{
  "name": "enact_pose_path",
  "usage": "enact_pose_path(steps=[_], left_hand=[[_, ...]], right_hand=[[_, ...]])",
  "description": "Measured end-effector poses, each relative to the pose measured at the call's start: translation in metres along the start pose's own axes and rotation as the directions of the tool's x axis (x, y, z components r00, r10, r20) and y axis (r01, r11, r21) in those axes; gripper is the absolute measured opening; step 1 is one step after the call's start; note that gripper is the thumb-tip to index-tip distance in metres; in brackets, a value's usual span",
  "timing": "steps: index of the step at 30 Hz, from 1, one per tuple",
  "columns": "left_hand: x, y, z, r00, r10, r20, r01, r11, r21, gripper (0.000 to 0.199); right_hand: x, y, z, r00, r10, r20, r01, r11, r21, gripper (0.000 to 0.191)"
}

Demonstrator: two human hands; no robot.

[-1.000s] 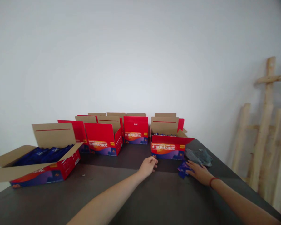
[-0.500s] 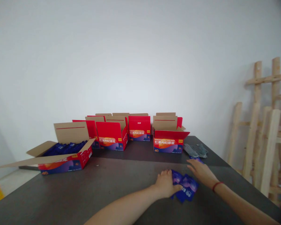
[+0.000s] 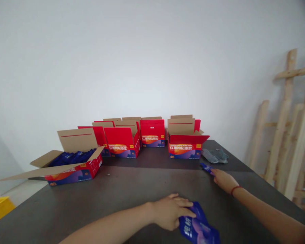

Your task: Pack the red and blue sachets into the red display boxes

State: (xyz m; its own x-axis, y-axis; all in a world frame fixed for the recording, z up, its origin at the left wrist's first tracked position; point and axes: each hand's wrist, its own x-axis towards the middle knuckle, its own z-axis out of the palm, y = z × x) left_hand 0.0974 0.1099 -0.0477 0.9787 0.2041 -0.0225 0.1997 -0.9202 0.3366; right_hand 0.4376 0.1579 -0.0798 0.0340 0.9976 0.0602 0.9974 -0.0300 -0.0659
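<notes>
My left hand (image 3: 171,211) is at the front of the dark table, closed on the edge of a few overlapping blue sachets (image 3: 199,225) with white print. Some of its fingers rest across their top, and the sachets' lower edge comes close to the bottom of the view. Farther forward and to the right, my right hand (image 3: 225,181) pinches the near end of another blue sachet (image 3: 205,167). A red cord circles that wrist. Just beyond this sachet lies a pair of grey gloves (image 3: 215,156).
An open red carton (image 3: 76,174) filled with blue sachets stands at the left, flaps spread. Several more open red cartons (image 3: 152,137) line the back, one carton (image 3: 185,149) near the gloves. Wooden frames (image 3: 289,128) stand right of the table; a yellow bin (image 3: 1,208) is lower left.
My left hand and its sachets have come nearer to me, and the sachets have turned. My right hand has closed on the single sachet by the gloves. The view has shifted slightly.
</notes>
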Motion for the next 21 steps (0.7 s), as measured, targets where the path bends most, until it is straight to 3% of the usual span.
enact_pose_path(steps=[2,4,6,8,10,13,15,17,19,21], left_hand=[[-0.026,-0.006,-0.012,1.000,-0.009,-0.007,0.010,1.000,0.007,0.059],[-0.044,-0.007,-0.016,0.992,-0.106,-0.067,0.105,0.994,-0.015,0.055],[-0.050,-0.003,-0.007,0.952,-0.270,-0.145,0.264,0.963,-0.062,0.057],[-0.045,0.002,0.013,0.907,-0.372,-0.197,0.361,0.928,-0.092,0.081],[-0.032,0.006,0.036,0.924,-0.314,-0.217,0.302,0.949,-0.089,0.086],[-0.013,0.002,0.056,0.980,-0.016,-0.197,0.007,0.999,-0.050,0.051],[-0.015,-0.004,0.048,0.974,0.102,-0.200,-0.110,0.993,-0.031,0.043],[-0.035,-0.012,0.023,0.965,0.060,-0.255,-0.065,0.998,-0.012,0.043],[-0.071,-0.020,-0.011,0.929,-0.100,-0.356,0.115,0.993,0.022,0.047],[-0.116,-0.028,-0.045,0.821,-0.288,-0.493,0.364,0.929,0.064,0.048]], right_hand=[[-0.025,-0.008,0.002,0.994,-0.105,-0.012,0.105,0.994,0.030,0.044],[-0.050,-0.020,0.006,0.984,-0.179,-0.021,0.180,0.982,0.057,0.050],[-0.073,-0.037,0.013,0.978,-0.206,-0.041,0.210,0.971,0.115,0.051],[-0.090,-0.059,0.019,0.973,-0.216,-0.078,0.228,0.953,0.201,0.053],[-0.102,-0.084,0.023,0.963,-0.250,-0.097,0.268,0.923,0.275,0.054],[-0.104,-0.113,0.017,0.914,-0.402,-0.043,0.393,0.859,0.327,0.046],[-0.089,-0.116,0.005,0.889,-0.457,-0.022,0.440,0.841,0.314,0.039],[-0.055,-0.101,-0.009,0.901,-0.427,-0.080,0.433,0.869,0.240,0.040],[-0.003,-0.076,-0.023,0.878,-0.418,-0.233,0.457,0.878,0.144,0.042],[0.057,-0.053,-0.036,0.804,-0.440,-0.400,0.504,0.861,0.067,0.043]])
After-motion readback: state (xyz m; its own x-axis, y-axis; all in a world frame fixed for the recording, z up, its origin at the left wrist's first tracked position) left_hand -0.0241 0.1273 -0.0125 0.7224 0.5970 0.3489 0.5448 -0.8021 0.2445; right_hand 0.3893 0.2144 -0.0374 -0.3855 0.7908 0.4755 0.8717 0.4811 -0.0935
